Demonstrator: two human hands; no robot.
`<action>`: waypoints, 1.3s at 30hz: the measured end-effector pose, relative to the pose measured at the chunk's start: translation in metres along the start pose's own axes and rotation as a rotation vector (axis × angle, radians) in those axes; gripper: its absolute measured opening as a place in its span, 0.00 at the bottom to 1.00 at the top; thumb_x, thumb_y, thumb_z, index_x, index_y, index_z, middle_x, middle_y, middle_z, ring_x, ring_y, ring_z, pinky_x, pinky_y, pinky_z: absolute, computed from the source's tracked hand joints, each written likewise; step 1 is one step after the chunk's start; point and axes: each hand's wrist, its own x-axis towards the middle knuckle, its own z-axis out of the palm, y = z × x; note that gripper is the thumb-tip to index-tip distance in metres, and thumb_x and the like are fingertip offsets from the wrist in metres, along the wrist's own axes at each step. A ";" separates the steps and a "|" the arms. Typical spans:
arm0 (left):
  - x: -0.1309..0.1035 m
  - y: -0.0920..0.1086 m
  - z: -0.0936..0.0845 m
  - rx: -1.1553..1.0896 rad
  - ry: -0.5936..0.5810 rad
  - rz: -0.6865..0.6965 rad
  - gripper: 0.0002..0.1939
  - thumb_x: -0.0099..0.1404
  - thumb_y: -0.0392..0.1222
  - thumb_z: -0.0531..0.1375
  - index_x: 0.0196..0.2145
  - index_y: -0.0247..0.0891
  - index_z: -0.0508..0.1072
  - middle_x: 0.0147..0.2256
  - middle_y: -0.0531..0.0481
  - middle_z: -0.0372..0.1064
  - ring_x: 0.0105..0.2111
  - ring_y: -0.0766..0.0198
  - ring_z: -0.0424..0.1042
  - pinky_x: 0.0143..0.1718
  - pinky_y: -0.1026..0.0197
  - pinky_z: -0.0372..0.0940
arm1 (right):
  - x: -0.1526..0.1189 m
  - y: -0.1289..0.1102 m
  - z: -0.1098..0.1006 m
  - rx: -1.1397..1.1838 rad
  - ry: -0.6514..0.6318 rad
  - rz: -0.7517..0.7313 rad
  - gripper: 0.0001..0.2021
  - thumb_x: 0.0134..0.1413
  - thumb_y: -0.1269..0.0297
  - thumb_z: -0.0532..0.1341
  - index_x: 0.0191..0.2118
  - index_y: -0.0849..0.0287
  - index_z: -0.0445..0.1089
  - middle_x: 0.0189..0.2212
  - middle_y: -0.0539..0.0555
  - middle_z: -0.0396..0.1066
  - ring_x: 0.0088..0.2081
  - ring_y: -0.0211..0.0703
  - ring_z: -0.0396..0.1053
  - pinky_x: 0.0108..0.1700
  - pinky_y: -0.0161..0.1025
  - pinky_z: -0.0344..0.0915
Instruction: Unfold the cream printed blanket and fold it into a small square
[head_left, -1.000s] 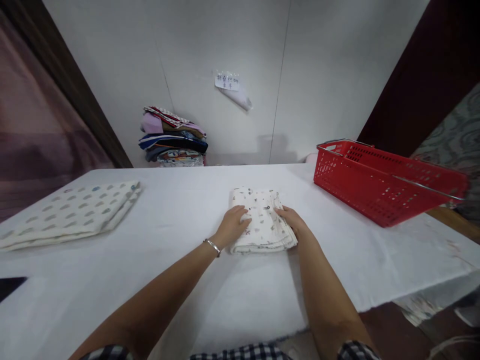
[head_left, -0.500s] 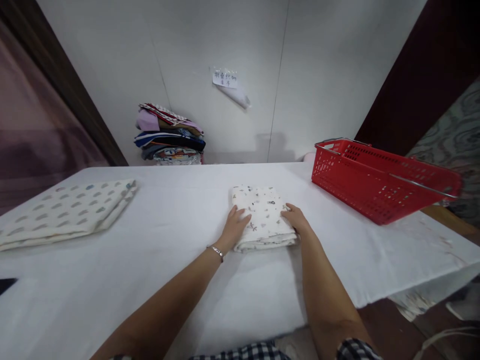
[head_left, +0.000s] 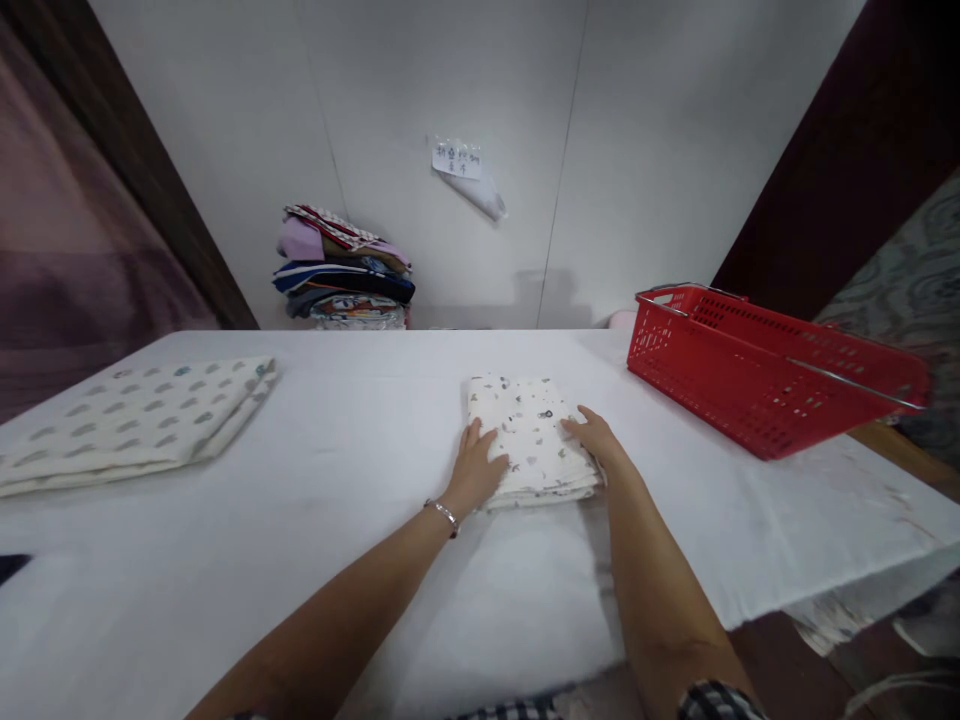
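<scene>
Head view, only camera. White cloth-covered table (head_left: 315,520) fills the lower field; its surface is matte and slightly wrinkled. At centre lies a small folded white cloth printed with tiny dark and tan motifs (head_left: 529,432), a soft rectangular stack with layered edges showing along its near side. Left hand (head_left: 477,468), silver bracelet (head_left: 444,514) on the wrist, lies flat with fingers together on the cloth's near-left corner, at about 7 o'clock of the cloth. Right hand (head_left: 597,442) rests open against the cloth's right edge at about 4 o'clock, fingers laid on the top layer; neither hand is closed around the fabric. At 9 o'clock from the cloth, well apart, lies a larger folded cream cloth with grey-blue spots (head_left: 135,418), flat and quilted-looking. At 2 o'clock, near but not touching, sits a red perforated plastic basket with metal handles (head_left: 757,372). At 11 o'clock, beyond the table's far edge against the pale wall, stands a pile of mixed coloured folded garments (head_left: 343,272); a small paper note (head_left: 457,160) is stuck on the wall at 12 o'clock. Nothing lies between hands and cloth. Against the frame half a second earlier: both hands keep the same flanking placement, the left slightly further onto the cloth; cloth unmoved.
</scene>
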 end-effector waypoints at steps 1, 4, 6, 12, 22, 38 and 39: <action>0.000 0.000 0.000 -0.012 0.001 -0.002 0.28 0.59 0.47 0.59 0.56 0.37 0.64 0.66 0.45 0.33 0.66 0.51 0.33 0.65 0.48 0.37 | 0.002 -0.003 -0.002 0.010 0.005 0.004 0.40 0.45 0.54 0.64 0.63 0.64 0.54 0.51 0.64 0.67 0.47 0.50 0.68 0.47 0.41 0.64; -0.002 0.000 -0.001 -0.109 0.018 -0.016 0.26 0.60 0.48 0.57 0.56 0.38 0.65 0.66 0.46 0.35 0.66 0.53 0.35 0.65 0.50 0.40 | 0.012 -0.014 -0.006 0.100 -0.044 0.041 0.41 0.44 0.54 0.66 0.63 0.60 0.54 0.51 0.63 0.67 0.46 0.50 0.68 0.43 0.40 0.65; -0.006 -0.001 -0.002 -0.176 0.033 -0.012 0.26 0.62 0.49 0.56 0.56 0.40 0.64 0.66 0.48 0.36 0.65 0.55 0.37 0.65 0.51 0.41 | 0.021 -0.020 -0.007 0.178 -0.108 0.074 0.41 0.45 0.54 0.66 0.64 0.58 0.52 0.49 0.62 0.69 0.42 0.48 0.69 0.40 0.39 0.66; -0.029 -0.005 0.000 -0.176 0.055 0.135 0.26 0.64 0.51 0.55 0.57 0.41 0.62 0.67 0.49 0.34 0.66 0.56 0.31 0.65 0.47 0.40 | 0.057 -0.036 0.004 0.221 -0.108 0.112 0.43 0.44 0.59 0.67 0.65 0.58 0.48 0.47 0.61 0.70 0.38 0.43 0.70 0.36 0.37 0.67; -0.036 -0.007 -0.001 -0.064 0.001 0.258 0.23 0.64 0.51 0.54 0.54 0.40 0.66 0.65 0.47 0.40 0.66 0.54 0.32 0.63 0.43 0.44 | 0.075 -0.031 0.017 0.116 0.113 0.005 0.36 0.43 0.66 0.63 0.61 0.61 0.56 0.42 0.58 0.73 0.40 0.46 0.71 0.40 0.39 0.68; -0.046 0.005 -0.013 0.165 -0.124 0.475 0.24 0.60 0.56 0.57 0.52 0.46 0.69 0.57 0.46 0.61 0.63 0.48 0.48 0.63 0.38 0.33 | 0.088 -0.030 0.024 -0.228 0.099 -0.106 0.30 0.49 0.63 0.61 0.59 0.62 0.60 0.49 0.59 0.69 0.51 0.50 0.65 0.55 0.43 0.58; -0.045 0.005 -0.013 0.169 -0.133 0.478 0.25 0.59 0.56 0.58 0.53 0.46 0.68 0.57 0.46 0.61 0.63 0.48 0.47 0.64 0.38 0.32 | 0.084 -0.030 0.023 -0.250 0.094 -0.112 0.30 0.50 0.62 0.61 0.59 0.62 0.60 0.49 0.60 0.69 0.52 0.51 0.64 0.55 0.44 0.57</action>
